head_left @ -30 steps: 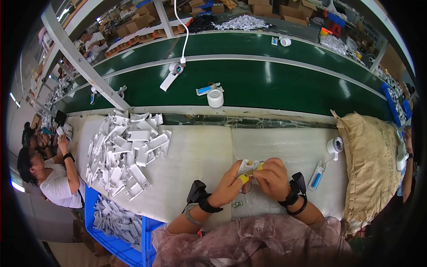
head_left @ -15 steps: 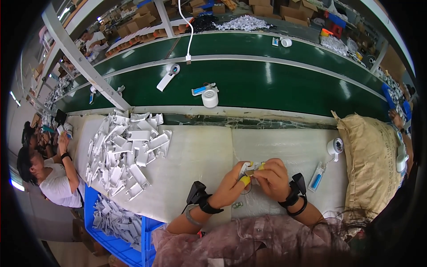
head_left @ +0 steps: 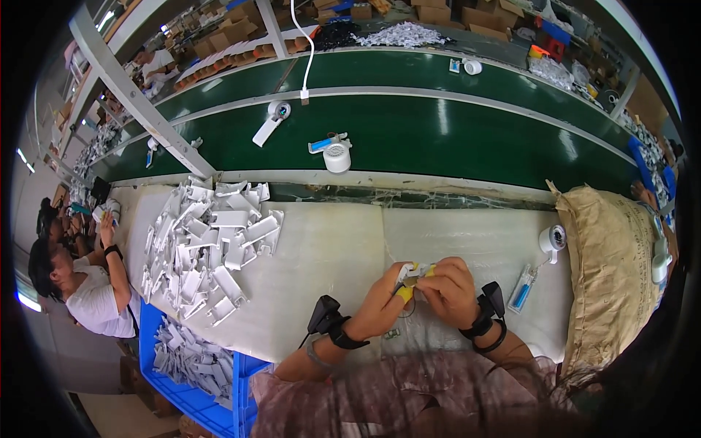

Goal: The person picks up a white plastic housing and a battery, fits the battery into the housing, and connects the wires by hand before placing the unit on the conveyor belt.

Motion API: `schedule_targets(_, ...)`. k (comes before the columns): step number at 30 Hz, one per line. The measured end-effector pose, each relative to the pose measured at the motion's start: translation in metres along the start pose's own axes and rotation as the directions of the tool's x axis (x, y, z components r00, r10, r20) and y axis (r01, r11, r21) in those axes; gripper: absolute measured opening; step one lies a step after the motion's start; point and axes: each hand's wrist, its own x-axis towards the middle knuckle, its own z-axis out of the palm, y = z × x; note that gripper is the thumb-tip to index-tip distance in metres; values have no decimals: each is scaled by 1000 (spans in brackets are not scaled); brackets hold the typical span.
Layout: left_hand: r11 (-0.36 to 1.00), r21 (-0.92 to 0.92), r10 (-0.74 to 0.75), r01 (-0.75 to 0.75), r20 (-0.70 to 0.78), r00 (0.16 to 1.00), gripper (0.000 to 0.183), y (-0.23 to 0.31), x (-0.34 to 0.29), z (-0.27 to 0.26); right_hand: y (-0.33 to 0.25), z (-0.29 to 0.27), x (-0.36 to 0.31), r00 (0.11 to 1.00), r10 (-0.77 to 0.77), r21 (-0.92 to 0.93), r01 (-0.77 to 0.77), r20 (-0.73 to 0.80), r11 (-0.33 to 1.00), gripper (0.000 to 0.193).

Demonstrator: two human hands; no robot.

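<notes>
Well left of the sack [head_left: 610,281], over the counter [head_left: 321,244], the left hand [head_left: 385,296] pinches a small white part [head_left: 410,271] between thumb and fingers; the right hand [head_left: 447,290] pinches the part's other side, fingertips close together. Exactly where each finger grips is too small to tell. Just left of the sack lie a round unit [head_left: 552,238] and a blue strip [head_left: 521,289]. Farthest left of it spreads a white pile [head_left: 208,244]. Beyond the sack runs a green belt [head_left: 409,142].
</notes>
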Motion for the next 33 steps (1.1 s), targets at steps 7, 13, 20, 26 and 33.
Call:
schedule_targets(7, 999, -20, -31, 31, -8, 999, 35, 0, -1, -4, -1, 1, 1, 1000, 27, 41, -27, 3, 999, 25)
schedule_targets(13, 985, -171, -17, 31, 84, 996, 38, 0, -1, -6, -5, -3, 3, 1000, 17, 17, -17, -5, 1000, 25)
schedule_targets(20, 993, -100, -61, 67, 54, 997, 42, -2, -3, -5, -7, -8, 8, 999, 12, 21, -13, 39, 1000, 24)
schedule_targets(26, 994, 56, -92, 93, -4, 996, 41, -5, -3, -3, -7, -5, 7, 999, 13, 24, -14, 38, 1000, 24)
schedule_targets(33, 982, 131, -133, 134, -21, 991, 40, -2, -2, -3, -9, -8, 5, 996, 17, 28, -19, 84, 999, 27)
